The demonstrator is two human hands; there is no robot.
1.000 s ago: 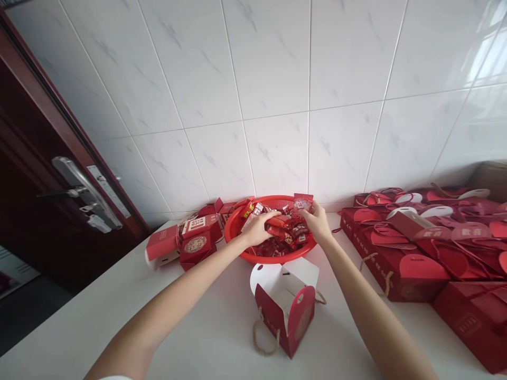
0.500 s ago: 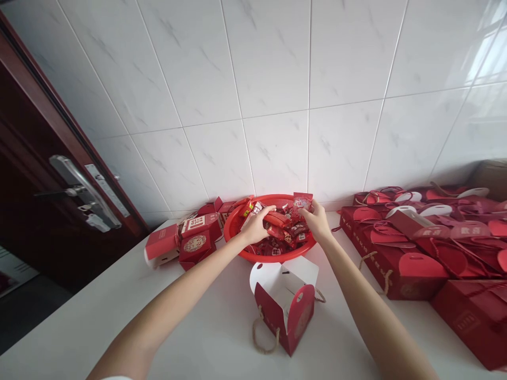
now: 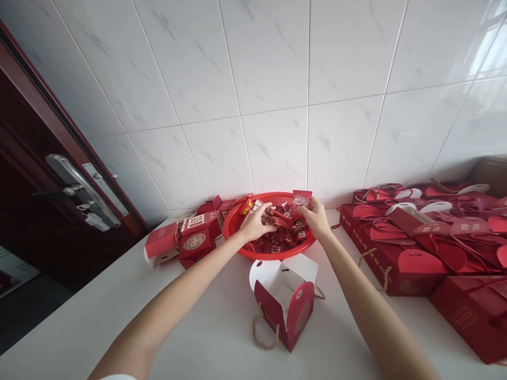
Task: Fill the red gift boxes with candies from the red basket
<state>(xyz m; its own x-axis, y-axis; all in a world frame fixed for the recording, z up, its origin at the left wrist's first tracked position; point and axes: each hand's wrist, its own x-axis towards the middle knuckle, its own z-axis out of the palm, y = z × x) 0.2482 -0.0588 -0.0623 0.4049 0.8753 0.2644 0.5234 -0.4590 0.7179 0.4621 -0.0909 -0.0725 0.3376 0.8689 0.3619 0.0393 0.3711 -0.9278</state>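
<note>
A person's right hand (image 3: 317, 217) pinches a red packet (image 3: 302, 199) between thumb and fingers at the far right of a red basket (image 3: 269, 257) full of wrapped sweets (image 3: 277, 247), the packet upright at the rim. The left hand (image 3: 253, 226) reaches over the basket's left side, thumb and fingers spread apart at the sweets; whether its fingertips touch any cannot be told.

In front of the basket, on a white worktop (image 3: 206, 338), an open box (image 3: 303, 316) stands upright, its flaps raised to show a white inside, with a rope loop (image 3: 264, 345) hanging from its left side. Small boxes (image 3: 196, 243) cluster to the left of the basket, near a dark red door (image 3: 24, 174) with a metal handle (image 3: 81, 184). Red gift boxes (image 3: 420, 272) crowd the right side of the worktop. Pale tiles (image 3: 273, 148) cover the wall behind.
</note>
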